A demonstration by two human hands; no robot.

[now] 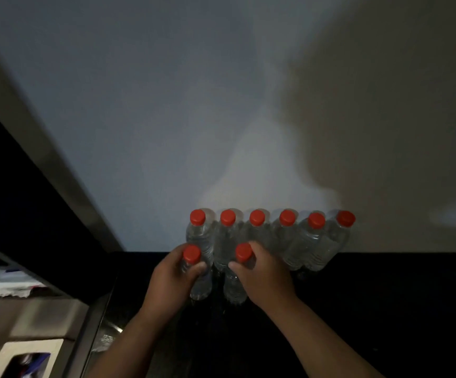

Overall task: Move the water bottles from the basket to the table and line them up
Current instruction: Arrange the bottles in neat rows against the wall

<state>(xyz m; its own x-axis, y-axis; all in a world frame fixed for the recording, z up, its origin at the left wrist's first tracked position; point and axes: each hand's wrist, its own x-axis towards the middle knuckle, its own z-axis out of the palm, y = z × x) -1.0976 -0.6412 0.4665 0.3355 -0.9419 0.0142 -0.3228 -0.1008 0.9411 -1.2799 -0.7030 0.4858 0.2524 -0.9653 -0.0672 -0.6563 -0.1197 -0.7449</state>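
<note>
The left hand (171, 279) grasps an upright bottle (202, 287); the right hand (263, 276) grasps a second bottle (235, 291), also upright; the row (288, 236) of six stands just beyond the fingers (258, 248), about equally near to both hands

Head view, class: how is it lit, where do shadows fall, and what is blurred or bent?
In the head view the light is dim; a large soft shadow falls across the right of the wall; the black table is nearly featureless; the grey frame at left is blurred and slants, likely wide-angle distortion; the red caps look fairly sharp.
</note>
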